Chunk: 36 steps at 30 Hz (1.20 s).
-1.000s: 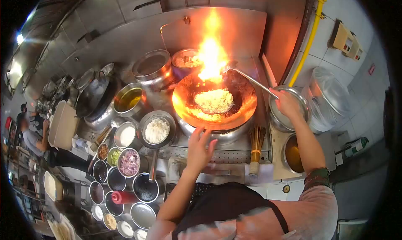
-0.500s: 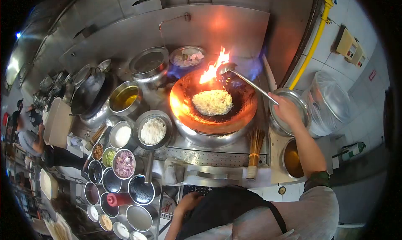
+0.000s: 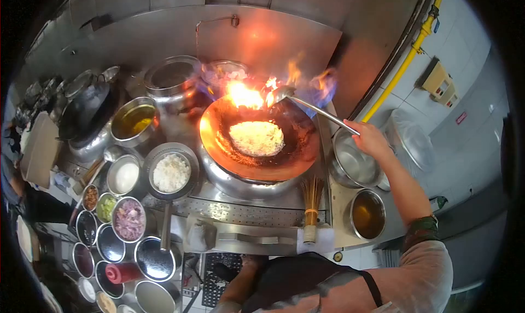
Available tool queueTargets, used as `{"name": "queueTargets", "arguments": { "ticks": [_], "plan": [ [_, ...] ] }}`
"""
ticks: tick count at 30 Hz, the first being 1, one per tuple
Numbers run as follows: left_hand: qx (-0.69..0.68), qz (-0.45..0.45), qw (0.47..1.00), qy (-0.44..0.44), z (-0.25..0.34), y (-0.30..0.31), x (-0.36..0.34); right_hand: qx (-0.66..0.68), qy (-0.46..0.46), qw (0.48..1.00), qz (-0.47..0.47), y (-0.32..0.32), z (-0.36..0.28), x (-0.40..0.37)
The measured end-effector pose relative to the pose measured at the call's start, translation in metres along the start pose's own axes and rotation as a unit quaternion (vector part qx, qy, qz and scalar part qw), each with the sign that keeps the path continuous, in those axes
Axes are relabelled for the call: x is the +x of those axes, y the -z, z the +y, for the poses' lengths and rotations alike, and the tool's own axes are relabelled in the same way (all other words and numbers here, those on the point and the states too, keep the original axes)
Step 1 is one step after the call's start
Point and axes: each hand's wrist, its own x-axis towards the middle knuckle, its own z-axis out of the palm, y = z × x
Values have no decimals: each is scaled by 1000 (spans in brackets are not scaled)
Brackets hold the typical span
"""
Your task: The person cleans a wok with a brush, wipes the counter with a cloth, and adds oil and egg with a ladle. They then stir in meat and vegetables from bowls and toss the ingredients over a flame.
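Observation:
My right hand point(image 3: 372, 139) is closed around the end of a long metal ladle point(image 3: 322, 112). The ladle's bowl is over the far rim of the wok point(image 3: 298, 160), close to tall flames point(image 3: 244, 95). In the wok lies a flat, pale yellow egg-like mass point(image 3: 257, 138), left of the middle. Low at the stove's front, beside my dark apron, is my left hand point(image 3: 251, 262); its fingers are mostly hidden, and I cannot make out anything in it.
Left of the wok are a strainer of white rice point(image 3: 171, 173), a pot of yellow oil point(image 3: 134, 121) and several seasoning bowls, one with chopped onion point(image 3: 129, 220). A bamboo brush point(image 3: 310, 209) stands at the front. Pots, one with brown liquid point(image 3: 368, 214), are at right.
The whole view has shifted, so the wok and bowls appear further left. The flames have spread brighter along the wok's far rim. My right hand keeps hold of the ladle.

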Motion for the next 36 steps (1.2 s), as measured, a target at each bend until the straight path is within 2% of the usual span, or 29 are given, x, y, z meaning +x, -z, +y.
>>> {"name": "queueTargets", "arguments": {
  "ticks": [4, 7, 10, 13, 14, 16, 19, 21, 23, 24, 25, 27, 29, 30, 33, 34, 35, 36],
  "plan": [
    [14, -83, 996, 3, -11, -13, 10, 21, 6, 995, -97, 15, 8, -23],
    [23, -153, 988, -11, -20, -9, 11, 71, -43, 983, -165, 31, -12, -34],
    [14, -256, 966, -41, -24, 7, 0, 179, -5, 980, -83, -28, 10, -27],
    [-22, -326, 942, -72, -20, 37, -33, 228, -13, 971, -72, -47, -20, -38],
    [-41, -323, 943, -71, -15, 54, -50, 233, -55, 960, -146, -33, -28, -44],
    [-89, -243, 966, -1, 4, 101, -85, 309, -4, 941, -138, -36, -7, -63],
    [-210, -80, 960, 167, 76, 249, -126, 362, 39, 923, -127, -13, 21, -92],
    [-223, 36, 954, 197, 84, 309, -129, 339, 57, 932, -119, -14, 28, -94],
    [-295, 161, 917, 215, 63, 340, -110, 273, 69, 953, -107, -29, 30, -92],
    [-270, 194, 920, 207, 58, 361, -94, 234, 56, 967, -90, -32, 15, -86],
    [-246, 226, 922, 196, 53, 380, -80, 248, 40, 966, -70, -43, 7, -83],
    [-197, 274, 926, 169, -8, 387, -46, 277, 8, 960, -25, -69, -12, -77],
    [-122, 316, 919, 201, -57, 393, -17, 296, -72, 952, -27, -81, -36, -83],
    [-119, 279, 926, 226, -53, 409, -12, 300, -110, 947, -29, -86, -46, -84],
    [-71, 279, 913, 290, -149, 384, 31, 279, -107, 954, -26, -123, -75, -70],
    [-55, 327, 898, 289, -137, 382, 31, 421, -162, 888, -93, -109, -96, -64],
    [-86, 316, 898, 295, -150, 374, 34, 551, -212, 792, -157, -97, -112, -61],
    [-117, 307, 896, 298, -172, 366, 45, 600, -192, 758, -169, -101, -115, -59]
  ]
}}
